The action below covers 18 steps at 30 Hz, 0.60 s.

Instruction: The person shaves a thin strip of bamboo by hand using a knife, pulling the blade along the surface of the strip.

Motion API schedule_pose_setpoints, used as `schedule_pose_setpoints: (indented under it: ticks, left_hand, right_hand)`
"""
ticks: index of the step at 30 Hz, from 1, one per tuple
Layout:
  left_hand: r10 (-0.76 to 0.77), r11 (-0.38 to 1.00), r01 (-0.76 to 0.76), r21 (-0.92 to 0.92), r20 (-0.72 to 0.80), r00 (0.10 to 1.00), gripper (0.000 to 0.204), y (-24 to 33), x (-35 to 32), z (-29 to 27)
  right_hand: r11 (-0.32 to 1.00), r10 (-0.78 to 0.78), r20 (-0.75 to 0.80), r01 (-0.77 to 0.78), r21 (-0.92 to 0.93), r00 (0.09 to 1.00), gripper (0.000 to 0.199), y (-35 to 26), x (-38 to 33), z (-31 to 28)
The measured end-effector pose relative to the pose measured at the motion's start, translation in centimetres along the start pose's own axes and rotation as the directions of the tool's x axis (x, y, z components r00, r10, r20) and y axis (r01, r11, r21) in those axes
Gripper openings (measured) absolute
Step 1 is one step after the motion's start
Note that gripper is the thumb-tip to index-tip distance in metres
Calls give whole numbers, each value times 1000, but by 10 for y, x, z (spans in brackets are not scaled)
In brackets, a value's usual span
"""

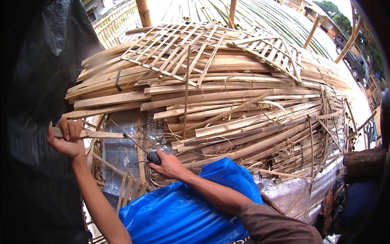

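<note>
At the left, my left hand (68, 140) is closed around a flat bamboo strip (103, 134) that points to the right. My right hand (170, 166) grips the dark rounded handle of a knife (153, 157), near the middle. Its thin dark blade slants up and left and crosses the strip near its right end; whether the two touch I cannot tell. A blue plastic sheet (191, 203) lies over my lap, below both hands.
Split bamboo pieces (252, 110) are piled ahead. Two slatted bamboo panels (174, 53) rest on top. Black sheeting (44, 93) hangs at the left. Silvery sheeting (115, 156) lies below the hands. Farther back are wooden posts (144, 12), long green poles (260, 22) and a parked vehicle (359, 67).
</note>
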<state>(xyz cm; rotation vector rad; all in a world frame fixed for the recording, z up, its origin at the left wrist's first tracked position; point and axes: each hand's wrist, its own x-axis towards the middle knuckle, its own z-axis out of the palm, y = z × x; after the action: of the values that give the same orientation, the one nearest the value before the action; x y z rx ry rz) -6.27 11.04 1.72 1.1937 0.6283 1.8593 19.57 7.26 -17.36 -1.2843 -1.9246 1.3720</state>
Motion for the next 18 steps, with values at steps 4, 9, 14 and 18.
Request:
schedule_pose_setpoints:
  ticks: [4, 9, 14, 18]
  left_hand:
    - [1, 1000, -1, -13, 8, 1000, 55, -4, 5, -1]
    - [3, 999, -4, -35, -16, 1000, 55, -10, 5, -2]
    - [7, 999, -7, -40, -22, 1000, 56, 4, 0, -4]
    - [24, 999, -25, -34, -49, 998, 55, 4, -4, -5]
  right_hand:
    - [1000, 21, 49, -21, 14, 999, 48, -14, -11, -17]
    - [987, 122, -11, -123, -105, 992, 55, 21, -4, -2]
    - [996, 56, -3, -56, -75, 998, 56, 9, -4, -2]
    - [999, 23, 25, -24, 24, 999, 51, -13, -15, -13]
